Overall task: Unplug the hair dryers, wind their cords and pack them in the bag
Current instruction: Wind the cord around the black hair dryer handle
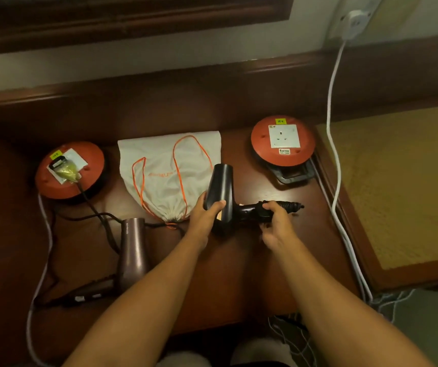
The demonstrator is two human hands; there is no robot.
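Left hand (206, 214) grips the black hair dryer (221, 192) by its barrel at frame centre, above the counter (252, 260); right hand (273, 221) clamps its cord-wound handle. Rigid, smooth, probably light; barrel grip suits bagging into the soft bag (167, 170).

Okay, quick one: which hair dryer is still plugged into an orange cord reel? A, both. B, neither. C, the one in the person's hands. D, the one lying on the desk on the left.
D: the lying hair dryer has its cord running to a plug in the left reel, while the right reel's socket is empty and the held dryer has its cord wound on the handle.
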